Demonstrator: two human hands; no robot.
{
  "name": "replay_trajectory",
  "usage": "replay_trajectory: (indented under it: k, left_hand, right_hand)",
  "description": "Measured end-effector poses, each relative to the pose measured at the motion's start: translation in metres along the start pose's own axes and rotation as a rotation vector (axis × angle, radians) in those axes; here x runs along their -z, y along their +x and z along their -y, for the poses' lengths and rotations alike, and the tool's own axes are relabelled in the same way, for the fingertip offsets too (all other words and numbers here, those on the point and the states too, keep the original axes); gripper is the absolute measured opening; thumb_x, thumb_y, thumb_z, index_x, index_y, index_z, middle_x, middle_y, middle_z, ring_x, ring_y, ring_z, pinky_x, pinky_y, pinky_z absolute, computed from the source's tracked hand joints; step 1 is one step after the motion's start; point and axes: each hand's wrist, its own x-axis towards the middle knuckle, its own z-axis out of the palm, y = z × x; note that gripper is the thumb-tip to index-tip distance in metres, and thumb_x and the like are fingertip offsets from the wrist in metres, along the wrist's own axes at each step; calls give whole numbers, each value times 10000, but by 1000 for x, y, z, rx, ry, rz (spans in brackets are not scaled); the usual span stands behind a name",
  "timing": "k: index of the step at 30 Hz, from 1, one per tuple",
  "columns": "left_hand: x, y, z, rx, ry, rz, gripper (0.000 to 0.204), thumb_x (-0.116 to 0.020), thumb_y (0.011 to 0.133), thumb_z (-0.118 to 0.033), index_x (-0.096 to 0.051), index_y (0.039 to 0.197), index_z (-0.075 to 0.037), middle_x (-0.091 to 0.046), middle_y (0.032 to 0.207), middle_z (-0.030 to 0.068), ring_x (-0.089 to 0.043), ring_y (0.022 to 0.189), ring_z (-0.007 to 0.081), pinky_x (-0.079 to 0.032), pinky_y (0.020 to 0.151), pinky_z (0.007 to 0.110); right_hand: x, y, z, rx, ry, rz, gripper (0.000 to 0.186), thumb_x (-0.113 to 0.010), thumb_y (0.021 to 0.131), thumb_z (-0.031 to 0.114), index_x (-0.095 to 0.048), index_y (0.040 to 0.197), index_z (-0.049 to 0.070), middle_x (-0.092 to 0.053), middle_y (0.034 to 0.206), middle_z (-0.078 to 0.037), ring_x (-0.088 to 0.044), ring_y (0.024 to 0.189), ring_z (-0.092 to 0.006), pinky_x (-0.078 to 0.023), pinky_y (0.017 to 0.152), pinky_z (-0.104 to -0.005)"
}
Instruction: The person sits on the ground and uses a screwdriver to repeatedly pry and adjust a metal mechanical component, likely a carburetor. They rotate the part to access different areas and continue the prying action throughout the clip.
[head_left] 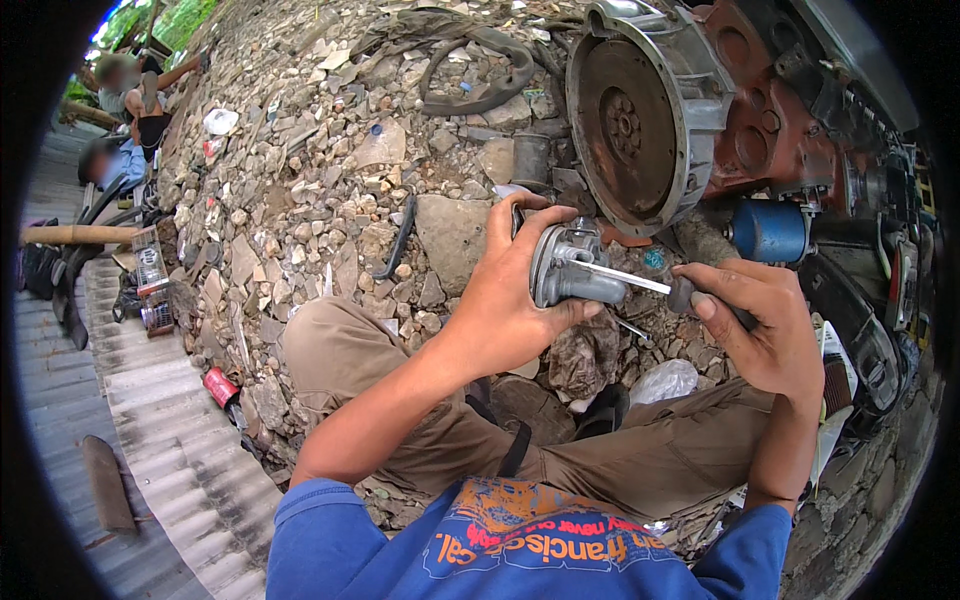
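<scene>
In front of my knees, my left hand [500, 295] grips a rounded grey metal housing [592, 288], with fingers around its flanged edge and the thumb underneath. It looks like a small engine part, though its exact kind is unclear. My right hand [762, 325] is closed around the dark handle of a screwdriver [640, 282]. The pale shaft points left, and its tip meets the housing near the upper middle. Whether the tip sits in a screw or an opening cannot be made out. Below the housing, a thin metal rod [633, 329] lies near a dirty crumpled cloth [585, 355].
At the upper right stands a reddish engine block [755, 110] with a round flywheel [622, 125] and a blue oil filter [768, 230]. A clear plastic bag [664, 381] lies between my legs. Rubble covers the ground; corrugated sheets [180, 400] lie left. Two people sit at far left.
</scene>
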Motion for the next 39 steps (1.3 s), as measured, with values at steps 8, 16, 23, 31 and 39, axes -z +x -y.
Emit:
replay_trajectory:
  k: [8,16,23,31,39]
  left_hand:
    - [2,0,-2,27,57,3,785,-881,675,-186,-495,1343,-40,-351,1363,148,-480,1268,304,-414,1073,398]
    - [3,-1,-3,62,60,7,762,-876,665,-167,-508,1319,-31,-365,1361,158,-459,1289,316,-393,1082,404]
    - [7,-5,-1,31,128,103,768,-883,662,-165,-507,1318,-32,-379,1357,186,-442,1293,363,-375,1087,414]
    - [-1,-20,20,29,144,132,747,-885,668,-176,-512,1298,-26,-409,1297,189,-481,1219,372,-402,1049,422]
    - [-8,-14,29,71,228,124,709,-879,669,-172,-528,1273,-51,-423,1272,180,-504,1187,370,-424,1024,424]
  right_hand:
    - [-2,-1,-2,31,-57,-15,289,-710,848,75,-690,1120,-21,-537,690,-128,-524,562,-273,-389,517,-373]
    - [-8,0,-4,151,-94,-45,413,-759,778,81,-672,1174,1,-594,816,-118,-575,670,-300,-457,592,-390]
    - [-8,-1,-9,242,-284,26,464,-776,732,115,-650,1160,-14,-617,863,-136,-621,755,-334,-491,638,-429]
    - [-31,-16,-29,70,39,145,398,-756,803,109,-635,1149,-44,-604,755,-155,-592,638,-347,-454,574,-415]
    - [-45,-20,-33,116,-160,33,453,-756,807,170,-617,1188,-32,-606,779,-143,-619,645,-332,-483,581,-421]
